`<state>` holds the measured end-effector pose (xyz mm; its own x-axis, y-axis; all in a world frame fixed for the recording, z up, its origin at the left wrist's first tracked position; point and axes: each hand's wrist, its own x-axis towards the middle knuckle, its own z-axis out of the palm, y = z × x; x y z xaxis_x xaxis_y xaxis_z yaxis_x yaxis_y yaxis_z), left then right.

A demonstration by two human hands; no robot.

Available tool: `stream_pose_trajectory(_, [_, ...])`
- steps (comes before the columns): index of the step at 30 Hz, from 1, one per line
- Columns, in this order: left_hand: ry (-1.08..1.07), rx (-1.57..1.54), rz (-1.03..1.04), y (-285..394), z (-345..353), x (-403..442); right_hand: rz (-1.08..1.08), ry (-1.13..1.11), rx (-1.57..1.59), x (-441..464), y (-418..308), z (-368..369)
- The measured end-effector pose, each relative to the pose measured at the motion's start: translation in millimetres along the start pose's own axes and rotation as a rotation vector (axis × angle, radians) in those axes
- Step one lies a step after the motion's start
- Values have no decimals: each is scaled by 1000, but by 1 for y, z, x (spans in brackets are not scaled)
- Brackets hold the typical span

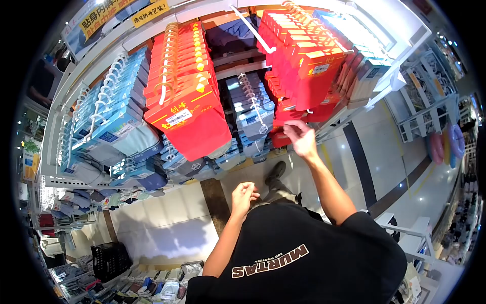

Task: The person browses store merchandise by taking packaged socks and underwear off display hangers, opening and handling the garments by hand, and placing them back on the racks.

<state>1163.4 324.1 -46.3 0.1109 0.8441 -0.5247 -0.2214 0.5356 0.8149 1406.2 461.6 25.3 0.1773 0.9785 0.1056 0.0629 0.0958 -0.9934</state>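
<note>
My right hand (301, 139) is raised just below and in front of the hanging red packs (318, 76), its thumb and fingers apart and nothing seen in them. Whether its fingertips touch the lowest red packs cannot be told. My left hand (244, 198) is held low in front of my body with the fingers curled in, and no item shows in it. Left of my right hand, a row of blue-grey packs (250, 109) hangs from a hook. Another row of red packs with price labels (190, 119) hangs further left on orange hangers.
Light blue packs (119, 124) fill the rack's left side. A bare white hook (255, 31) juts out between rows. Yellow signs (150, 12) top the rack. A black basket (110, 261) stands on the tiled floor behind left. Another white rack (422, 96) is at right.
</note>
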Motion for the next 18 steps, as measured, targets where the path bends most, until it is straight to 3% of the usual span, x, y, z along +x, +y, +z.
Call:
stream_pose_trajectory(1, [-3, 5, -4, 0, 0, 1, 14, 44, 63, -4, -25, -7])
stream_pose_trajectory(5, [-44, 32, -27, -4, 1, 6, -363, 279, 6, 16, -102, -37])
stream_pose_trajectory(6, [-60, 38, -32, -5, 3, 7, -444, 239, 60, 29, -115, -42])
stream_pose_trajectory(7, [-73, 55, -36, -4, 6, 7, -415, 309, -117, 35, -128, -47])
stream_pose_trajectory(8, [-83, 72, -37, -1, 9, 7, -579, 377, -157, 50, -132, -47])
stream_pose_trajectory(15, [-69, 59, 24, 9, 12, 6, -415, 436, -32, 71, -151, -24])
stream_pose_trajectory(18, [-13, 3, -7, 3, 5, 4, -340, 224, 213, 67, -149, -21])
